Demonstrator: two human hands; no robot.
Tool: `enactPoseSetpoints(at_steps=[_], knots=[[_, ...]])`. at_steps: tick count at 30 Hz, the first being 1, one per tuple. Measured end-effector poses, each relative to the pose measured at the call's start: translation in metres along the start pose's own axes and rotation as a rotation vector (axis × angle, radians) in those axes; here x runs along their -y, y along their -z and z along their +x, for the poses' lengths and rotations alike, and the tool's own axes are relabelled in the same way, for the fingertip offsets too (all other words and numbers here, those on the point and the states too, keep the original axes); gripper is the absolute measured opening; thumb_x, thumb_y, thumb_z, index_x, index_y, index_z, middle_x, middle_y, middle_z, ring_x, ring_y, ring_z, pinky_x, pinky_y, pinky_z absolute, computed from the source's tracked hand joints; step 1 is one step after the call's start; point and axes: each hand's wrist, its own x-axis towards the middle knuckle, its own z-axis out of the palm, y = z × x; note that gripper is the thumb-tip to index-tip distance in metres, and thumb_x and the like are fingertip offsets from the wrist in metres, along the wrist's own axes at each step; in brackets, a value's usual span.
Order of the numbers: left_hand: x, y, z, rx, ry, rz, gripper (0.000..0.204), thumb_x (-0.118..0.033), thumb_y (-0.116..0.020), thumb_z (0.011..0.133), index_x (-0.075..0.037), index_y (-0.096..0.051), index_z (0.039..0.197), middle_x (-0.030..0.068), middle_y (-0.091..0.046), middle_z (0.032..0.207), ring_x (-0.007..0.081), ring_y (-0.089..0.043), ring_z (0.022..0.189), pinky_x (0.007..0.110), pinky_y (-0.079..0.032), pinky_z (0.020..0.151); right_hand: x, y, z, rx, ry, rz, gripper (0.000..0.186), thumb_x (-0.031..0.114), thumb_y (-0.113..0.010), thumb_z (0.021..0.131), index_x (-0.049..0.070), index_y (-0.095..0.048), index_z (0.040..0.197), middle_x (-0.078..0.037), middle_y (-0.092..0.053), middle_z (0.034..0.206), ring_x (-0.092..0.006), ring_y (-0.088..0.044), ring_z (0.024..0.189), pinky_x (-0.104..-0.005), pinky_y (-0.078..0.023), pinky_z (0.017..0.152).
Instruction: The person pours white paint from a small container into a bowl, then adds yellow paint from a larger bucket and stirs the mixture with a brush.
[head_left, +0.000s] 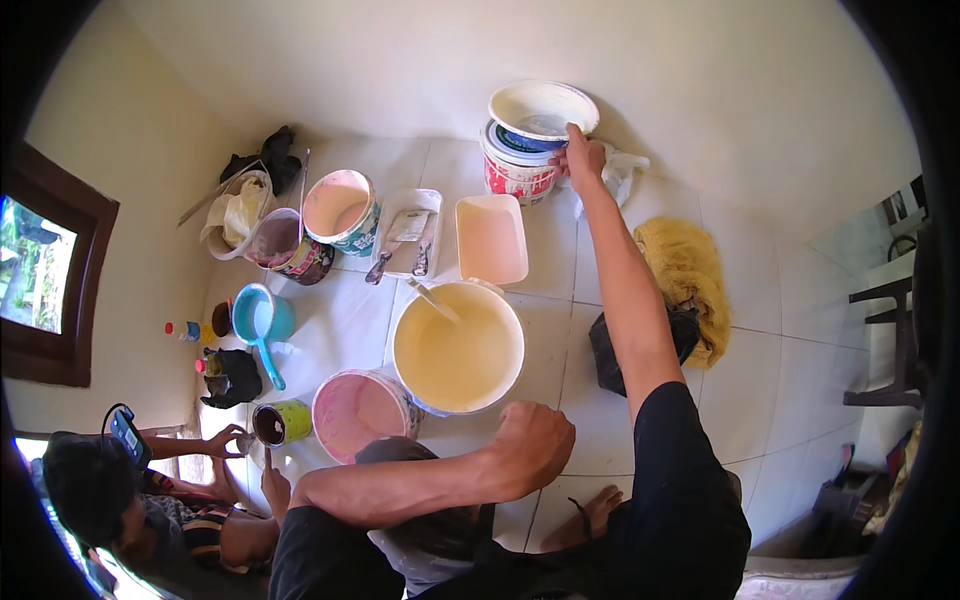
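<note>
Far out ahead, my right hand (pixel 582 160) pinches the near rim of a shallow white basin (pixel 543 108) with whitish residue inside. The basin is over a lidded red-and-white paint bucket (pixel 515 172); whether it rests on the lid I cannot tell. My left hand (pixel 533 452) is closed in a fist, with nothing showing in it, just nearer than a large bucket of cream paint (pixel 455 365). A stick-like handle (pixel 432 298) leans in that paint. Left of the fist stands a bucket with pink residue (pixel 362 412).
A peach-coated tub (pixel 492 240) and a tray with putty knives (pixel 412 205) lie behind the cream bucket. Leftward are a teal dipper (pixel 263 315) and several used buckets. A co-worker (pixel 150 510) handles a green can (pixel 283 423). Yellow cloth (pixel 690 275) lies right.
</note>
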Motion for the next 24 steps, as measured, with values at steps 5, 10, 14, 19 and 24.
enactPoseSetpoints(at_steps=[5, 10, 14, 19, 24], knots=[[0.0, -0.005, -0.001, -0.012, 0.031, -0.016, 0.036, -0.035, -0.066, 0.094, -0.007, -0.074, 0.074, 0.0114, -0.07, 0.068, 0.0262, -0.071, 0.066, 0.038, -0.05, 0.057, 0.002, -0.005, 0.01, 0.077, -0.003, 0.03, 0.051, 0.036, -0.05, 0.098, -0.014, -0.062, 0.097, -0.023, -0.07, 0.078, -0.0291, -0.073, 0.065, -0.0374, -0.062, 0.058], [0.007, -0.007, -0.004, -0.103, 0.068, -0.032, 0.037, -0.038, -0.065, 0.095, -0.008, -0.075, 0.075, 0.0119, -0.071, 0.069, 0.027, -0.072, 0.067, 0.038, -0.052, 0.059, 0.025, 0.015, -0.007, 0.153, 0.072, 0.129, 0.045, 0.029, -0.049, 0.098, -0.014, -0.061, 0.093, -0.021, -0.067, 0.075, -0.0309, -0.072, 0.06, -0.0392, -0.063, 0.055], [0.026, 0.027, -0.018, -0.232, 0.115, -0.034, 0.043, -0.041, -0.062, 0.096, -0.007, -0.075, 0.076, 0.0147, -0.071, 0.069, 0.03, -0.072, 0.069, 0.042, -0.054, 0.061, 0.039, 0.07, -0.053, 0.223, 0.112, -0.002, 0.041, 0.026, -0.049, 0.097, -0.013, -0.057, 0.107, -0.023, -0.068, 0.08, -0.0301, -0.071, 0.06, -0.0382, -0.063, 0.055], [0.076, 0.069, -0.057, -0.454, 0.517, -0.057, 0.045, -0.043, -0.06, 0.095, -0.004, -0.075, 0.08, 0.0195, -0.072, 0.078, 0.036, -0.071, 0.075, 0.046, -0.055, 0.069, 0.038, 0.147, -0.149, 0.237, 0.043, -0.22, 0.049, 0.02, -0.048, 0.096, -0.003, -0.042, 0.139, -0.022, -0.068, 0.091, -0.0269, -0.07, 0.062, -0.0382, -0.06, 0.053], [0.171, 0.056, -0.074, -0.319, 0.835, -0.272, 0.052, -0.048, -0.06, 0.09, -0.001, -0.076, 0.104, 0.0231, -0.074, 0.103, 0.0407, -0.07, 0.098, 0.048, -0.053, 0.092, 0.004, 0.209, -0.203, 0.338, -0.134, -0.485, 0.055, 0.009, -0.045, 0.092, -0.006, -0.029, 0.143, -0.027, -0.066, 0.085, -0.0316, -0.07, 0.057, -0.0393, -0.06, 0.047]])
